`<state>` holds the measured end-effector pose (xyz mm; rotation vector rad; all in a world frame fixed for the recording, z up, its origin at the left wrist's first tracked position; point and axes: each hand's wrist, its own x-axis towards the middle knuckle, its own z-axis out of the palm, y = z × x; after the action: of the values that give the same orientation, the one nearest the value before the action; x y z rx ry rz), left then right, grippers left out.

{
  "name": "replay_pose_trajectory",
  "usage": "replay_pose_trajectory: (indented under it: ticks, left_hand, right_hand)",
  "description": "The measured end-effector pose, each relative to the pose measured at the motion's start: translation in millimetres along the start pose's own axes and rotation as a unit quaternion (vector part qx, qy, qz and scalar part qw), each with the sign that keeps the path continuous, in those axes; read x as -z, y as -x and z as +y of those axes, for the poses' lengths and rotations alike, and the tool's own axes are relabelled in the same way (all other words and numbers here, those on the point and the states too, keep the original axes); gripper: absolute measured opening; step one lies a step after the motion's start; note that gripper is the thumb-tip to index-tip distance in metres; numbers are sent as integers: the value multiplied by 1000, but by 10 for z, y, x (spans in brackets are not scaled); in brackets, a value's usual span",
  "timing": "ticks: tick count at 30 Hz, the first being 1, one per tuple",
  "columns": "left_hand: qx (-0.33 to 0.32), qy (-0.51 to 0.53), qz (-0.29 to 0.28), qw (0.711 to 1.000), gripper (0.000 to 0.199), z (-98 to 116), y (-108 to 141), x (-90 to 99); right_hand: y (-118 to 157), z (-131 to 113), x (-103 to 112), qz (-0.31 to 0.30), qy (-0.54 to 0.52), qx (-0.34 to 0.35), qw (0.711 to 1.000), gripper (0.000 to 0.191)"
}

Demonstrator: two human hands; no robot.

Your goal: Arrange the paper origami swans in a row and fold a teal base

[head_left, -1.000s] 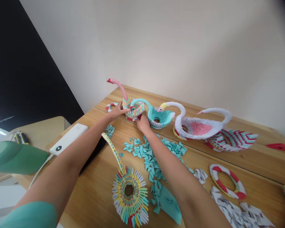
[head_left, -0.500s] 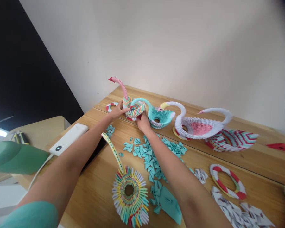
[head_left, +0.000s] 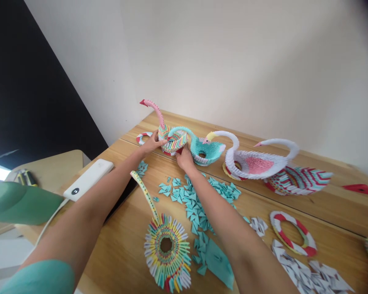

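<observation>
Head cam: my left hand (head_left: 151, 144) has thumb and fingers curled on the side of the pink-necked swan (head_left: 173, 142), at the table's (head_left: 110, 249) far left. Right hand's (head_left: 185, 158) at its other side, can't tell how its fingers sit.

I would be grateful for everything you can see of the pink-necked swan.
The pink-necked swan looks made of folded paper: a bowl-shaped, multicoloured striped body and a curved neck tipped red. It stands upright on the wooden table, left of the teal swan. The left hand grips its side; the right hand meets its near side, fingertips hidden.
</observation>
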<state>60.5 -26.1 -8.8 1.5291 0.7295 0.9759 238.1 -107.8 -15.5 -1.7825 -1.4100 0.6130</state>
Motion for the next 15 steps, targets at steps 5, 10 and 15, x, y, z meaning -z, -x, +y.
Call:
replay_pose_trajectory:
  ticks: [5, 10, 15]
  left_hand:
    - [-4, 20, 19, 1000, 99, -28, -16, -66]
    - [-27, 17, 45, 998, 104, -116, -39, -103]
    - [-41, -20, 19, 999, 97, -117, -47, -11]
  right_hand:
    - [-11, 12, -14, 1, -3, -3, 1000, 71]
    - [12, -34, -6, -1, 9, -22, 1000, 70]
    - [50, -88, 21, -7, 27, -43, 999, 65]
